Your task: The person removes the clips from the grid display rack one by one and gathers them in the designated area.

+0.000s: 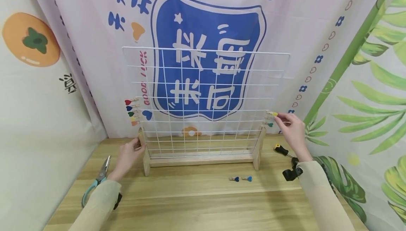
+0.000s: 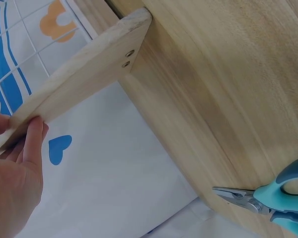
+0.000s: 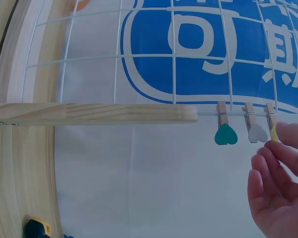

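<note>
A white wire grid (image 1: 200,110) stands upright in a wooden stand (image 1: 203,160). My left hand (image 1: 128,155) grips the stand's left post (image 2: 74,69), thumb on one side and fingers on the other. At the grid's right edge my right hand (image 1: 291,130) pinches a mini clothespin with a yellow heart (image 3: 273,133), its wooden end at the edge wire. Beside it on that wire are a clothespin with a white heart (image 3: 257,133) and one with a green heart (image 3: 226,134). Several heart clothespins (image 1: 130,114) line the grid's left edge.
Two clothespins with blue hearts, one dark (image 1: 234,179) and one lighter (image 1: 247,178), lie in front of the stand. Teal-handled scissors (image 1: 98,180) lie at left. A black and yellow screwdriver (image 1: 281,149) is at right. Printed curtains (image 1: 317,19) hang behind the table.
</note>
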`<state>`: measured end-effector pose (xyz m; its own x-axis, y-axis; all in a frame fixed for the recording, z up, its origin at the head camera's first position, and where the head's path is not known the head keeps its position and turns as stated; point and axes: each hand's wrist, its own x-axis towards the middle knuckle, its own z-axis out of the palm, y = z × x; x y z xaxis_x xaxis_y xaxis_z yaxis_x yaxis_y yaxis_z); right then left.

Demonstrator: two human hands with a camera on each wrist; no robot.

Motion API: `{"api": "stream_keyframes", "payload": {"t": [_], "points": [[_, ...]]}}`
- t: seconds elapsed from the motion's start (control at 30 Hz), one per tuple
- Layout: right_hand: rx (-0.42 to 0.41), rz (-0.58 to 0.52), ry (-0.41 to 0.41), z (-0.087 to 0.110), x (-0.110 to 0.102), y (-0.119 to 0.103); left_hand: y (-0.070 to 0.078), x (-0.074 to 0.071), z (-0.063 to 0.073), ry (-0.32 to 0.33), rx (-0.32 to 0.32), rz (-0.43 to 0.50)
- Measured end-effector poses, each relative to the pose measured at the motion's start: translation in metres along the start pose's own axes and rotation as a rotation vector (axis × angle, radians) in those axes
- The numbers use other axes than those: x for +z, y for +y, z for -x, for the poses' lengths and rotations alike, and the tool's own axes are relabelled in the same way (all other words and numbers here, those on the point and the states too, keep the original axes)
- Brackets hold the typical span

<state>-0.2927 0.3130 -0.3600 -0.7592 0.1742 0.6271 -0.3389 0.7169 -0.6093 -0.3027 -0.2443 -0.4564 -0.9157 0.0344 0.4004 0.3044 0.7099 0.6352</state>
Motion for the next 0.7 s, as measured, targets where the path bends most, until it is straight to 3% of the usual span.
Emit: {"api": "stream_keyframes", "payload": {"t": [0.7], "points": [[-0.019, -0.016, 0.135, -0.0034, 0.0030, 0.0027, -0.0011, 0.0015, 0.0007, 0.008, 0.015, 0.009]]}}
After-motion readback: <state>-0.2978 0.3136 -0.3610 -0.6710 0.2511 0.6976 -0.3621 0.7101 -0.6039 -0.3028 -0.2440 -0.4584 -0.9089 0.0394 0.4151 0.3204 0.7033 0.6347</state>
